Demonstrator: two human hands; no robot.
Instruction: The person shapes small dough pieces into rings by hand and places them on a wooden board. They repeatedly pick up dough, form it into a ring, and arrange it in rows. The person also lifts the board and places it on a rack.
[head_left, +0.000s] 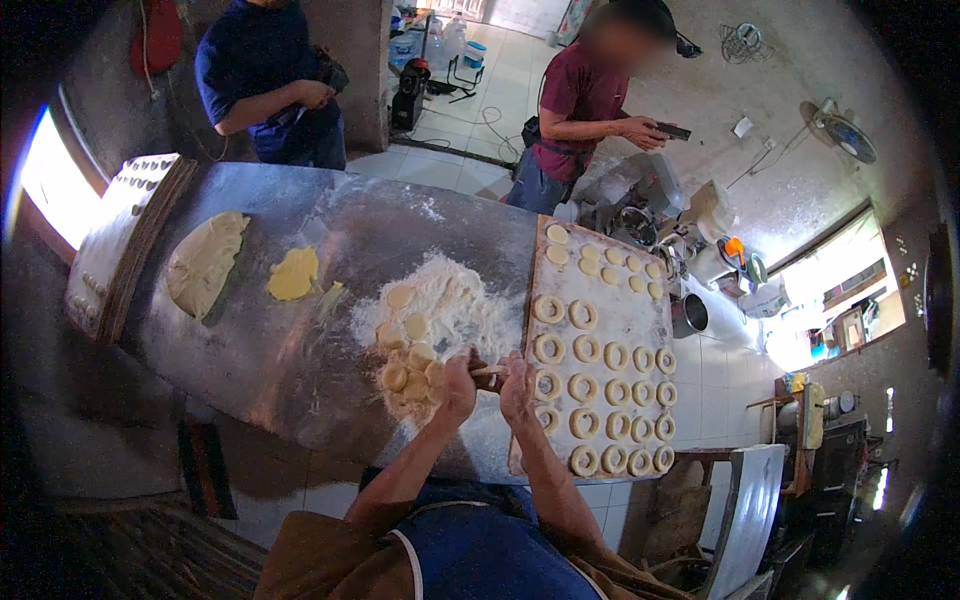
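My left hand (459, 388) and my right hand (516, 391) are close together over the table's near edge. Between them is a small pale piece of dough (489, 371), seen nearly edge-on, with the fingers of both hands closed on it. Its full shape is partly hidden by my fingers. Left of my hands, several round dough pieces (395, 376) lie clustered in a heap of white flour (452, 300). On the right, a floured board (612, 288) carries rows of dough rings (583, 387) and, at its far end, small flat dough discs (590, 267).
A large dough slab (207, 262) and a yellow lump (294, 274) lie on the metal table (250, 345). Stacked boards (135, 235) stand at its left end. Two people stand beyond the table, one holding a dark device (674, 131). A metal pot (689, 315) is right of the board.
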